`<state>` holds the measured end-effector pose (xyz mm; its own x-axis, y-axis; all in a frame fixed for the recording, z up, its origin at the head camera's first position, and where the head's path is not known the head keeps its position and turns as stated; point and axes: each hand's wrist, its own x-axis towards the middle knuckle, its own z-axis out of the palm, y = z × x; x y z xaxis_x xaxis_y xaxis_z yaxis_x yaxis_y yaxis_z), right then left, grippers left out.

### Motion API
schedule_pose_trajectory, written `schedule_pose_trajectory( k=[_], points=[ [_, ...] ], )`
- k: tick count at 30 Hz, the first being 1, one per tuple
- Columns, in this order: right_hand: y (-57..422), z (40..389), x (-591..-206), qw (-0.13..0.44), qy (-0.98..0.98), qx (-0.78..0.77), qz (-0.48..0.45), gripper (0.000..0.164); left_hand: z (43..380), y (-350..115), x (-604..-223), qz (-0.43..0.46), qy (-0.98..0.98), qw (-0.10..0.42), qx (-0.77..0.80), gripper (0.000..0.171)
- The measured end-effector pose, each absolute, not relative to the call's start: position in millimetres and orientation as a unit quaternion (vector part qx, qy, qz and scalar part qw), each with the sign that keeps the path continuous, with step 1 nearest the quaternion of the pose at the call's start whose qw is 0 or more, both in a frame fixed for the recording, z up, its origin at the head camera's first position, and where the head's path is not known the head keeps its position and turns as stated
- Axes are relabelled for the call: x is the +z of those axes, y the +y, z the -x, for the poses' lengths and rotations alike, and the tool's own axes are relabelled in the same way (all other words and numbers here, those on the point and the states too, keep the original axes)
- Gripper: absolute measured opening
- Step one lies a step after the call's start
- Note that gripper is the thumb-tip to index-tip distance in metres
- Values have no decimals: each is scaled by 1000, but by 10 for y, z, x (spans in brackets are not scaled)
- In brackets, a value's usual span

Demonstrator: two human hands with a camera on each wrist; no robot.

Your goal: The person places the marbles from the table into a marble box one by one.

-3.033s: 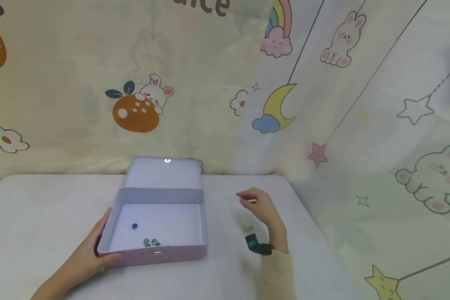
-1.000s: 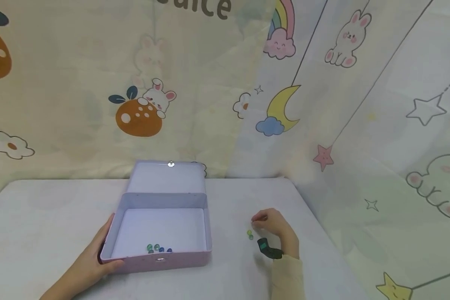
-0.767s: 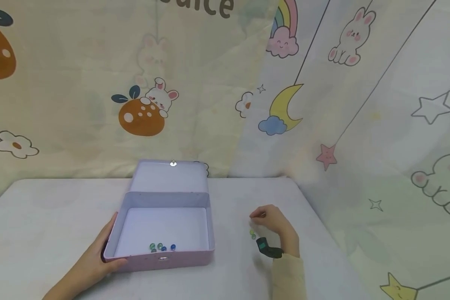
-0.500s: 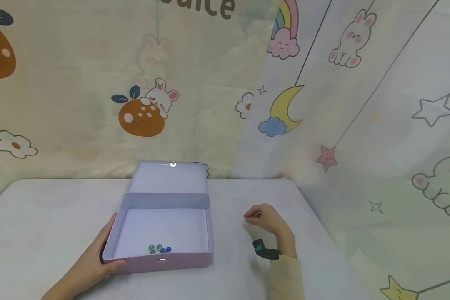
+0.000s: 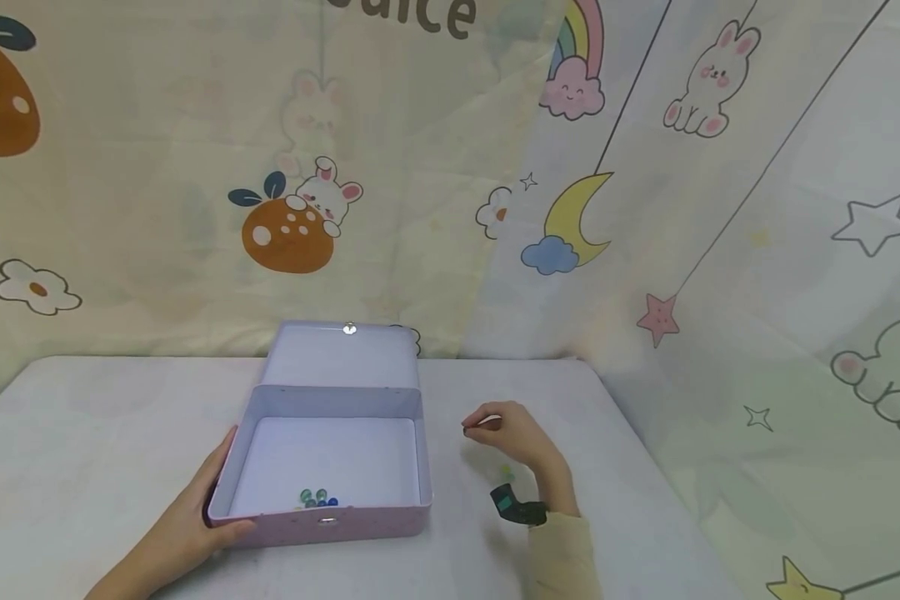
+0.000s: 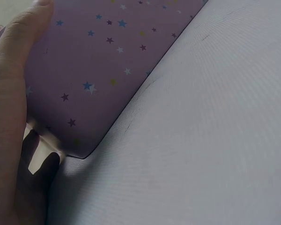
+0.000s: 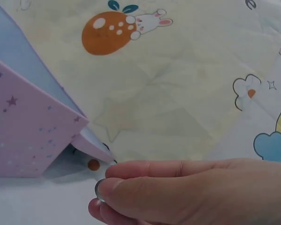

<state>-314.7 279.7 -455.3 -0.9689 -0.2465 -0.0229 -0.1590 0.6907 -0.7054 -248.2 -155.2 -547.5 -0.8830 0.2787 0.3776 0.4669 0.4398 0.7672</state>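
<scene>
A lilac metal box with small printed stars stands with its lid tilted back. My left hand grips its front left corner, thumb along the front wall; in the left wrist view the thumb lies on the starred side. Several green and blue glass marbles are gathered inside along the front wall. Right of the box, my right hand is raised over the table. It pinches a clear, greenish marble between thumb and fingers, as the right wrist view shows.
On the white table, yellow-green marbles lie below the right hand, partly behind the black wrist camera. A printed cloth backdrop rises behind the table, and another stretch runs along the right side.
My right hand went down beside the loose marbles, then lifted and moved left with one pinched. The lone blue marble in the box rolled forward to the others. The left hand kept its grip.
</scene>
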Motion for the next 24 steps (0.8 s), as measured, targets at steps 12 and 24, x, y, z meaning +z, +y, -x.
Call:
schedule_pose_trajectory(
  k=[12,24],
  points=[
    [2569,3143,-4512,73,886,-435,143,23,2470,-1589,-5467,225,-840,104,-483,114],
    [2341,3136,-4411,90,873,-450,165,22,2486,-1568,-5463,224,-833,91,-498,113]
  ],
)
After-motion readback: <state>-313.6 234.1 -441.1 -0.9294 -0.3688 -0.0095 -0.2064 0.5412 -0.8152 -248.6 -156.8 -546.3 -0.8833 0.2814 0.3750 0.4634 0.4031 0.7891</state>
